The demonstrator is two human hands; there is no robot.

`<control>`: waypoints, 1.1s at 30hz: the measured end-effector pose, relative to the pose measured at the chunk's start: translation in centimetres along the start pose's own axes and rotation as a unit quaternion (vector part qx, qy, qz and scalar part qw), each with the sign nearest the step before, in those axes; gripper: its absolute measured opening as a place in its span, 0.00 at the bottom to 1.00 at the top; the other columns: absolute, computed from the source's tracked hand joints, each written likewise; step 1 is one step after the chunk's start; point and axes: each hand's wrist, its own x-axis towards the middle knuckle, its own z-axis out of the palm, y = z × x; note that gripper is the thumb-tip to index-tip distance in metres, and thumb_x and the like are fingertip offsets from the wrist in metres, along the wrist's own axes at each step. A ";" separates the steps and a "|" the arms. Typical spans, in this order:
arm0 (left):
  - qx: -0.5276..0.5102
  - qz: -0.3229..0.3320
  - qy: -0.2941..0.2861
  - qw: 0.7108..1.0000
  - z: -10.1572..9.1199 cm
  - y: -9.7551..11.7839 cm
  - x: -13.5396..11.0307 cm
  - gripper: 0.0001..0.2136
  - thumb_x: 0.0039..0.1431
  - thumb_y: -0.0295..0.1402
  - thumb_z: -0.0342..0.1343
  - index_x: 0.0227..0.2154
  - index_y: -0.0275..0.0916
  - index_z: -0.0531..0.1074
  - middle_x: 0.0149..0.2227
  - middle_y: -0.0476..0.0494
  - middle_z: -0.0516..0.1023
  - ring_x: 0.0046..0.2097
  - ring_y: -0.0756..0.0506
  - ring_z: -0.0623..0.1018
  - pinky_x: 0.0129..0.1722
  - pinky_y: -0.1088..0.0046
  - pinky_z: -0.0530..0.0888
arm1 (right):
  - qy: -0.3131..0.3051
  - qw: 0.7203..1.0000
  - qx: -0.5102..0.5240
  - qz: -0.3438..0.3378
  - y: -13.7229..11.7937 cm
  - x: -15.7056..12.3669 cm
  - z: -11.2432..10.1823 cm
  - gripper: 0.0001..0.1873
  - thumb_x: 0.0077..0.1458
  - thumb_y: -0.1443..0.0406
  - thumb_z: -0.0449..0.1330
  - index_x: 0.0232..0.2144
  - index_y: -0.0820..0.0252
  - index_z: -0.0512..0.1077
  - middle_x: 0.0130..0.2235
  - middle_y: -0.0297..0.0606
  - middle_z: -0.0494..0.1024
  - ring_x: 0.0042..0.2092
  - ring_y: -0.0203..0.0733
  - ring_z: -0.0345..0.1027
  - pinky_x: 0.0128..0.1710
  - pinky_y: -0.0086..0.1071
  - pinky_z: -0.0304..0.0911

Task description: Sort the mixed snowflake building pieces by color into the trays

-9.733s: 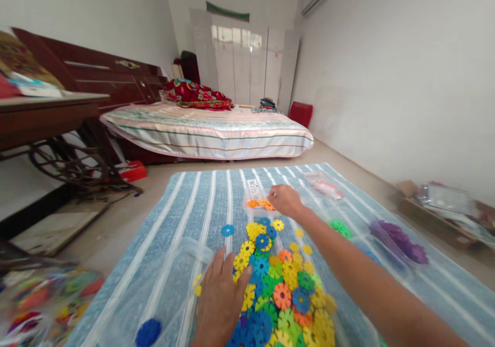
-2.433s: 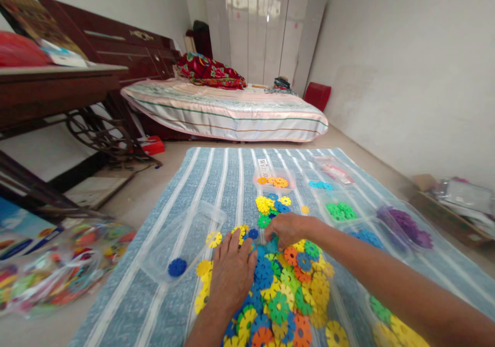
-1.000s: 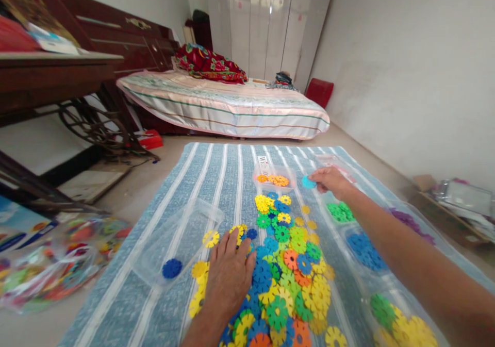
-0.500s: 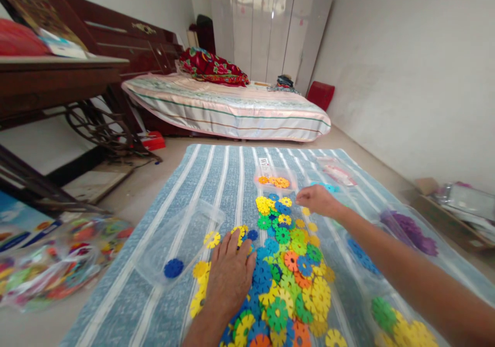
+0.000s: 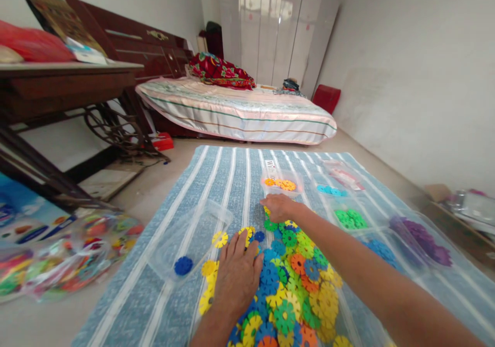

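A heap of flower-shaped plastic discs (image 5: 288, 313) in yellow, green, blue and orange lies on the striped cloth. My left hand (image 5: 237, 277) rests flat at its left side, fingers stretched out over yellow discs (image 5: 209, 268). At the far end of the heap is my right hand (image 5: 280, 208), its fingers curled together and pointing left; whatever is in them is hidden. Just beyond it stands a clear box with orange discs (image 5: 285, 185). To the left, one dark blue disc (image 5: 183, 265) lies in another clear box (image 5: 170, 233).
Clear boxes on the right hold light blue discs (image 5: 330, 190), green discs (image 5: 350, 218), blue discs (image 5: 381, 251) and purple discs (image 5: 421, 240). A bag of colourful pieces (image 5: 77, 259) lies on the floor at left. A bed (image 5: 240, 112) stands beyond the cloth.
My right hand has moved left, from the right of the heap to over its far end. My left hand stays on the yellow discs. The view has shifted slightly.
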 end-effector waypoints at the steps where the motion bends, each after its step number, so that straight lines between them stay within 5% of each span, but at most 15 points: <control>1: 0.000 0.000 0.001 1.000 0.0 0.0 -0.1 0.15 0.60 0.37 0.45 0.46 0.45 0.71 0.56 0.40 0.66 0.58 0.38 0.64 0.54 0.54 0.63 | -0.009 1.000 0.002 -0.006 0.1 0.3 0.0 0.26 0.43 0.65 0.58 0.48 0.63 0.67 0.46 0.50 0.72 0.45 0.51 0.67 0.41 0.37 0.62; 13: -0.014 -0.015 -0.008 1.000 -0.3 0.3 0.0 0.15 0.60 0.37 0.45 0.46 0.44 0.70 0.57 0.41 0.66 0.59 0.39 0.63 0.55 0.54 0.61 | 0.010 0.999 0.026 -0.032 1.9 0.8 -0.5 0.18 0.44 0.71 0.54 0.39 0.61 0.74 0.41 0.42 0.77 0.44 0.44 0.69 0.41 0.29 0.60; 18: -0.019 -0.020 -0.009 1.000 -0.4 0.4 0.0 0.15 0.60 0.37 0.45 0.46 0.44 0.70 0.57 0.41 0.65 0.59 0.39 0.63 0.55 0.54 0.62 | 0.054 0.997 0.057 0.007 1.8 1.5 0.5 0.21 0.46 0.72 0.51 0.44 0.63 0.72 0.42 0.47 0.77 0.45 0.46 0.69 0.42 0.32 0.61; 23: -0.015 -0.014 -0.004 1.000 -0.4 0.3 0.0 0.15 0.60 0.37 0.45 0.46 0.44 0.70 0.57 0.40 0.65 0.58 0.38 0.63 0.54 0.53 0.62 | 0.126 0.981 0.144 0.009 0.6 0.9 0.7 0.23 0.51 0.73 0.47 0.48 0.60 0.70 0.48 0.38 0.74 0.48 0.38 0.66 0.46 0.27 0.59; 27: -0.017 -0.002 0.006 1.000 -0.2 0.2 0.1 0.15 0.59 0.37 0.46 0.46 0.44 0.71 0.56 0.39 0.67 0.57 0.38 0.64 0.54 0.53 0.63 | 0.164 0.924 0.345 0.007 -0.6 -0.9 0.2 0.22 0.47 0.74 0.48 0.44 0.65 0.71 0.36 0.34 0.76 0.33 0.33 0.67 0.32 0.24 0.61; 30: -0.011 0.009 0.011 1.000 0.0 0.0 0.3 0.15 0.58 0.37 0.46 0.45 0.43 0.71 0.55 0.38 0.67 0.57 0.37 0.65 0.53 0.53 0.63 | 0.112 0.902 0.417 0.002 -0.2 -3.6 -0.5 0.21 0.46 0.73 0.50 0.43 0.65 0.72 0.23 0.28 0.69 0.22 0.28 0.56 0.23 0.23 0.53; 33: 0.000 0.021 0.010 1.000 0.2 -0.2 0.6 0.16 0.58 0.37 0.45 0.45 0.41 0.71 0.56 0.36 0.67 0.57 0.36 0.64 0.53 0.54 0.63 | 0.040 0.901 0.432 -0.022 1.4 -8.1 -1.9 0.18 0.45 0.73 0.51 0.39 0.64 0.73 0.22 0.26 0.66 0.22 0.28 0.53 0.23 0.23 0.52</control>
